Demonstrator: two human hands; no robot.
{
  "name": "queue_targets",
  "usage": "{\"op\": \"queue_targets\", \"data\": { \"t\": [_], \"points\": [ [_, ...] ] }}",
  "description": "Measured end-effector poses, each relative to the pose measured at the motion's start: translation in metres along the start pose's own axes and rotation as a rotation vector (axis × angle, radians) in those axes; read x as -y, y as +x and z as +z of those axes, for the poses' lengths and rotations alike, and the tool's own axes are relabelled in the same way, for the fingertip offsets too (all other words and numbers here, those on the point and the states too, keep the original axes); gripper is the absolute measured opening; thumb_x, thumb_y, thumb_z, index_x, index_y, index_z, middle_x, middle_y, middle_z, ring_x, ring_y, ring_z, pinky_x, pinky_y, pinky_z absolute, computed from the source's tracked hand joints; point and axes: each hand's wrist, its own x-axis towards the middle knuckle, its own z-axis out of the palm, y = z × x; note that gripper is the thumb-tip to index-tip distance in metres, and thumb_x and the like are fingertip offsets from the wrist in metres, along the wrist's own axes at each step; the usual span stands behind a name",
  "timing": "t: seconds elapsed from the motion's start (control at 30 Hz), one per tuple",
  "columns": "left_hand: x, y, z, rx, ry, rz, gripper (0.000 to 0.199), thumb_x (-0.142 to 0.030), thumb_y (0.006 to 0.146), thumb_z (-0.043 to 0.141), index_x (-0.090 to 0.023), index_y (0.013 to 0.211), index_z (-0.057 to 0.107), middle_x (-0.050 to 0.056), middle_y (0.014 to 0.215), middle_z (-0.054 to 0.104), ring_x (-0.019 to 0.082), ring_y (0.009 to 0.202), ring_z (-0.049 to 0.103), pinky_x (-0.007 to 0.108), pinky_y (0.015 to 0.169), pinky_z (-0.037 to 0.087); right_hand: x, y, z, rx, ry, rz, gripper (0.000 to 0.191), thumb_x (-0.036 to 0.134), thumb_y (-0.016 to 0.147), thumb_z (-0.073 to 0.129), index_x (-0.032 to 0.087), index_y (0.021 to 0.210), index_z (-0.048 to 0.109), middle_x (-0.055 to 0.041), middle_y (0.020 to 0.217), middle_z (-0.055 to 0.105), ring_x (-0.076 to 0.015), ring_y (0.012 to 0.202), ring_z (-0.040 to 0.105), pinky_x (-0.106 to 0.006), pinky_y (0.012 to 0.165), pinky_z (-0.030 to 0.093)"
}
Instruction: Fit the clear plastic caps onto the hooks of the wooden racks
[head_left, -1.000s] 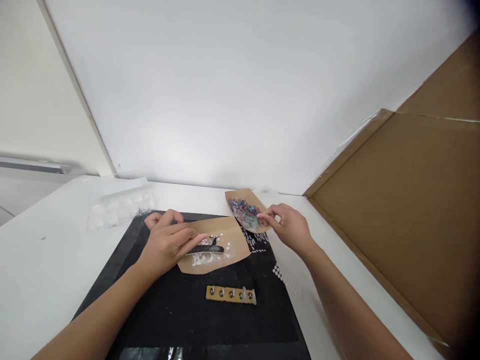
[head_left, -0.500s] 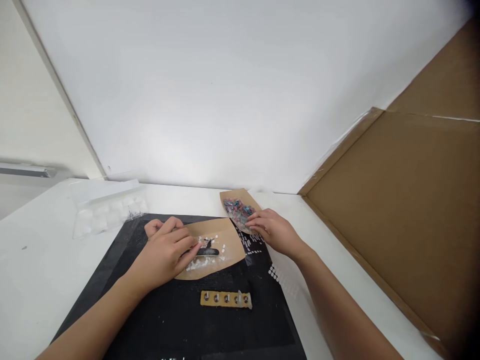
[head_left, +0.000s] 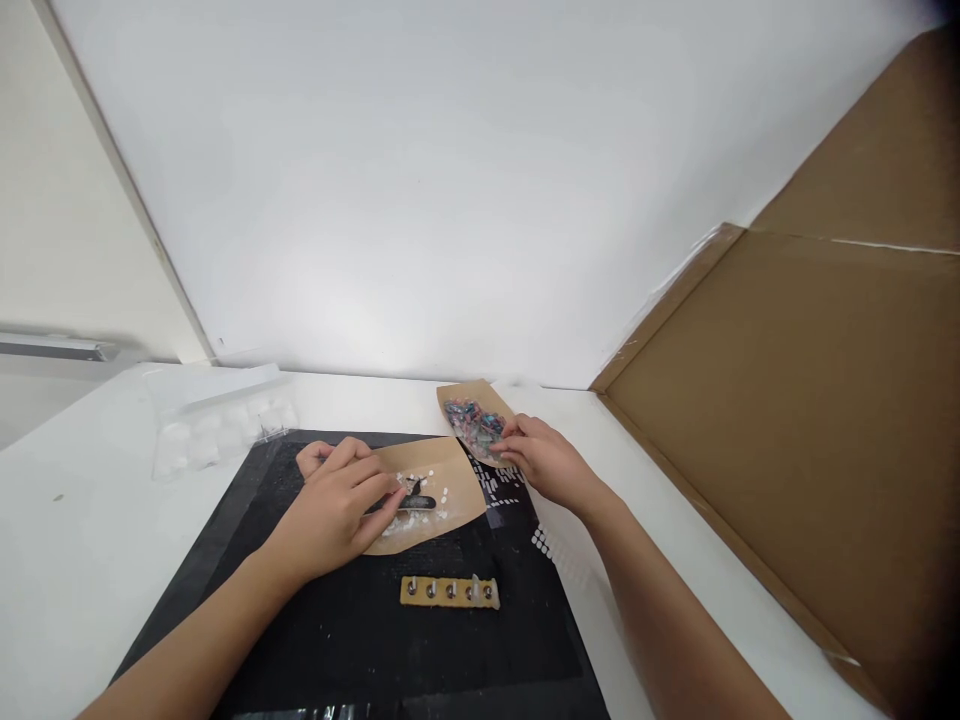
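My left hand (head_left: 345,507) is over the left half of a brown paper tray (head_left: 461,490). Its fingers are closed, and the tips meet the end of a dark, round-ended strip (head_left: 420,503) that looks like a nail file. Whether they grip it or something smaller is hidden. Small white pieces (head_left: 442,495) lie scattered in this tray. My right hand (head_left: 546,460) reaches into the near right side of a second paper tray, with thumb and fingertips drawn together at a pile of colourful, glossy small pieces (head_left: 476,422). What they pinch is too small to name.
A yellow strip (head_left: 459,592) with several round metal studs lies on the black mat (head_left: 360,650). Clear sheets with white tabs (head_left: 544,540) lie by the mat's right edge. A clear plastic case (head_left: 225,430) stands back left, and a cardboard panel (head_left: 787,420) rises at right.
The whole view has shifted slightly. Both hands stay at their trays, with the right fingertips still drawn together at the colourful pile.
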Motion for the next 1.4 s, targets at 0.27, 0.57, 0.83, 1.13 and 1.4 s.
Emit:
{"op": "queue_targets", "data": {
  "t": [0.27,0.57,0.83,1.13,1.4],
  "points": [
    [0.005,-0.003,-0.001,0.002,0.041,-0.024,0.011,-0.021,0.100,0.062,-0.020,0.094,0.070,0.004,0.088,0.071,0.025,0.092,0.054,0.046,0.087,0.031,0.001,-0.003,-0.001,0.029,-0.064,0.076,0.023,0.023,0.100,0.060,0.031,0.108,0.080,-0.0063,0.122,0.070,-0.0263,0.116,0.062,-0.042,0.097,0.041],
    [0.002,-0.003,0.000,-0.006,0.035,-0.016,0.012,-0.020,0.099,0.063,-0.020,0.090,0.070,0.004,0.085,0.069,0.024,0.092,0.054,0.045,0.089,0.032,0.003,-0.001,-0.004,-0.031,-0.059,0.051,0.020,0.031,0.102,0.060,0.025,0.097,0.078,-0.0079,0.111,0.073,-0.0264,0.110,0.061,-0.041,0.095,0.042],
    [-0.002,-0.003,0.002,0.017,0.023,-0.010,0.012,-0.021,0.101,0.060,-0.020,0.093,0.069,0.003,0.084,0.067,0.025,0.092,0.053,0.046,0.089,0.030,0.004,0.003,0.001,-0.245,0.084,0.034,0.021,0.035,0.104,0.058,0.024,0.096,0.074,-0.0065,0.099,0.076,-0.0266,0.101,0.065,-0.038,0.089,0.044],
    [-0.006,-0.004,0.001,0.004,0.029,-0.001,0.009,-0.020,0.101,0.060,-0.021,0.095,0.067,0.003,0.087,0.068,0.025,0.092,0.055,0.047,0.089,0.028,0.007,0.006,0.006,-0.356,0.216,0.046,0.022,0.038,0.104,0.057,0.023,0.097,0.071,-0.0066,0.106,0.075,-0.0253,0.103,0.068,-0.037,0.093,0.049],
    [-0.009,-0.002,0.000,-0.016,0.030,0.000,0.007,-0.019,0.099,0.062,-0.022,0.096,0.067,0.003,0.087,0.070,0.026,0.092,0.057,0.046,0.089,0.028,0.018,0.007,0.008,-0.434,0.387,0.157,0.030,0.048,0.105,0.053,0.021,0.101,0.066,-0.0086,0.100,0.076,-0.0240,0.091,0.071,-0.037,0.083,0.054]
  ]
}}
